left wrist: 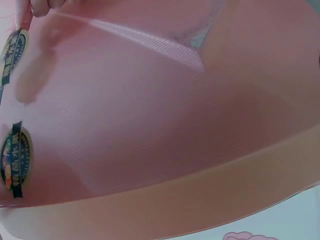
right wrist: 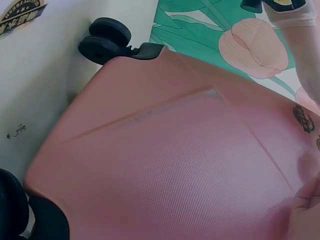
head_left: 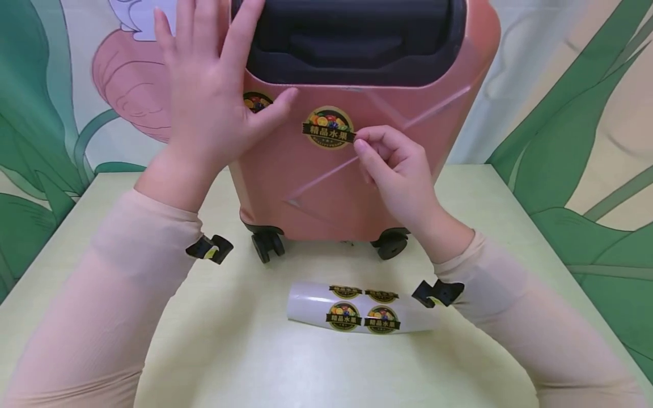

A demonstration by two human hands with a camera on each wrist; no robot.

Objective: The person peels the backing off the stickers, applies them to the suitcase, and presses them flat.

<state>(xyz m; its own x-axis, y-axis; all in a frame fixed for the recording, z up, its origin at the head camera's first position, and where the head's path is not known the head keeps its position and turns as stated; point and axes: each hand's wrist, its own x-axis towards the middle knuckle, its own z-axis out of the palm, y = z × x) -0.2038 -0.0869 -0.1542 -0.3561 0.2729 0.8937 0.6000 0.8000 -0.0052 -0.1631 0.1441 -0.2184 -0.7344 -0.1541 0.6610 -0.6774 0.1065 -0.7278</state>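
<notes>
A pink suitcase stands upright on its wheels. My left hand rests spread against its upper left front, fingers straight. A round fruit sticker with a dark banner lies on the front panel. My right hand pinches the banner's right end between thumb and forefinger. Partly behind my left thumb, a second fruit sticker shows on the suitcase. The left wrist view has both, with my right fingertips at the upper one. At the right edge of the right wrist view, part of my right hand appears.
A curled white sticker sheet with several fruit stickers lies on the pale table, in front of the suitcase. Black wheels stand under the suitcase's corners. Behind is a wall covering with painted leaves and flowers.
</notes>
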